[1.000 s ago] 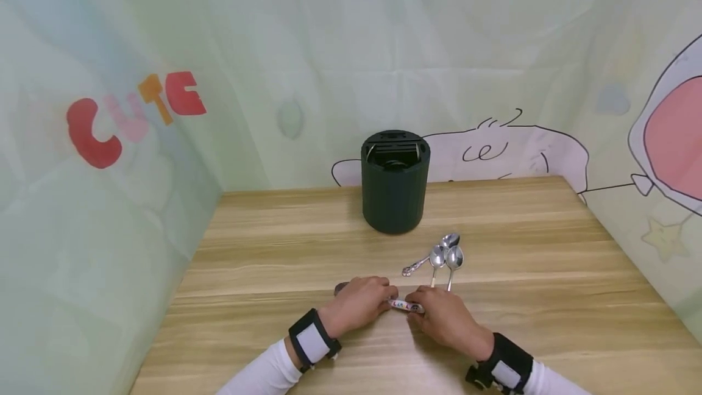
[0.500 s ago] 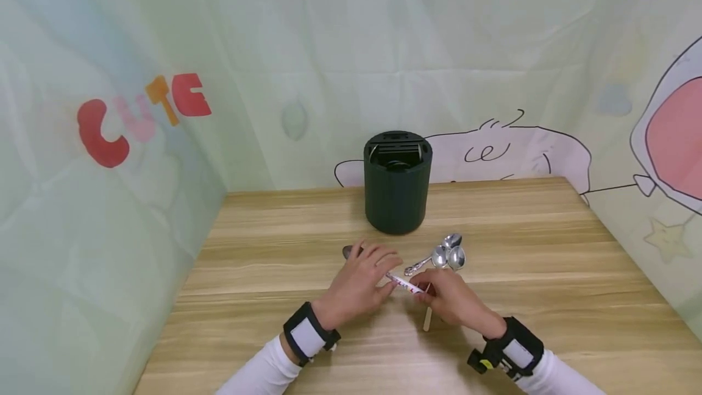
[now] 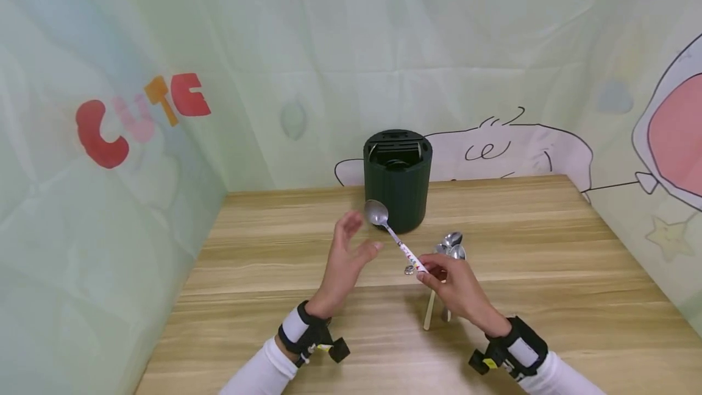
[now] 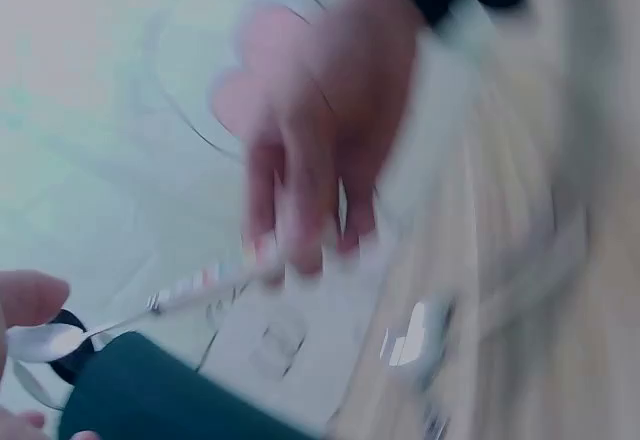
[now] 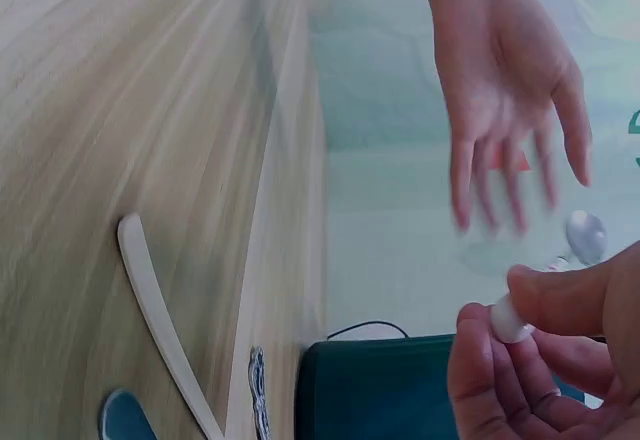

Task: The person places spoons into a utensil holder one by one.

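Note:
My right hand [image 3: 459,286] pinches a spoon [image 3: 409,256] by the end of its white handle, which carries coloured letters. The spoon is raised and slants up to the left, its silver bowl overlapping the dark green holder [image 3: 403,185] in the head view. Just left of the bowl, my left hand [image 3: 341,270] is off the spoon with its fingers spread; the right wrist view shows its palm facing the spoon. Behind and under my right hand lie three more spoons [image 3: 453,239], partly hidden. One of them has a cream handle [image 5: 155,295].
The holder stands upright at the back of the wooden table [image 3: 263,261], with an opening in its top and cutlery ends showing inside. Printed cloth walls [image 3: 307,78] enclose the back and both sides of the table.
The lettered spoon has come up from the table in my right hand, its bowl swinging up and away. My left hand has let go of it and opened.

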